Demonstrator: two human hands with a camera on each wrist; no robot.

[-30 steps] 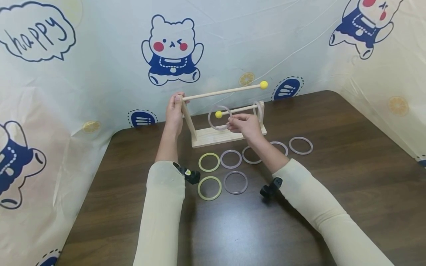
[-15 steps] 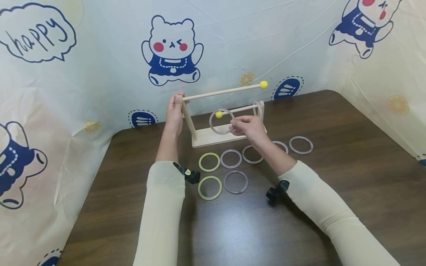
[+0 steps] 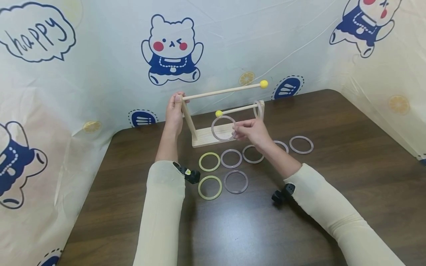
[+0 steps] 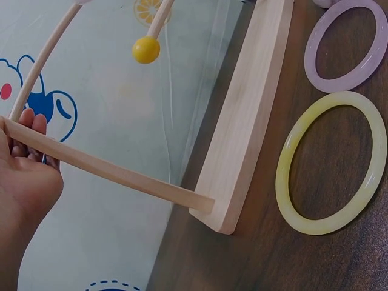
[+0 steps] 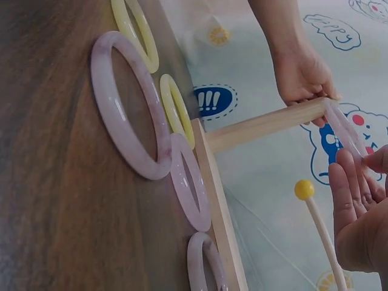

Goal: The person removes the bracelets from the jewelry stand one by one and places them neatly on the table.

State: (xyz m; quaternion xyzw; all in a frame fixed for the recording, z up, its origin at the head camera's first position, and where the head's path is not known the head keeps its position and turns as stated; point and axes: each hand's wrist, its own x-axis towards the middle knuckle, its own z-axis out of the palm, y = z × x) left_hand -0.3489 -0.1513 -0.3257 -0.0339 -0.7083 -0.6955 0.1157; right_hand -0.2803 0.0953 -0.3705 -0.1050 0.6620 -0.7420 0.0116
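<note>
My left hand (image 3: pixel 174 112) grips the top of the left post (image 3: pixel 189 120) of a wooden stand. From that post an upper rod (image 3: pixel 223 91) runs right to a yellow ball. The lower rod (image 3: pixel 239 109) juts left from the right post, ending in a yellow ball (image 3: pixel 218 113). Between thumb and fingers, my right hand (image 3: pixel 251 132) pinches a pale purple bangle (image 3: pixel 212 129), just below that ball and in front of the stand. Another pale bangle (image 3: pixel 255 111) hangs on the lower rod by the right post.
Two yellow bangles (image 3: pixel 209 170) (image 4: pixel 284 176) and several pale purple bangles (image 3: pixel 236 192) lie flat on the dark wooden table (image 3: pixel 133 214) before the stand. A patterned cloth (image 3: pixel 110 88) hangs close behind it.
My right hand has moved down and right with the bangle, which framed the lower rod's ball earlier and now sits beneath it. The left hand and stand stay still.
</note>
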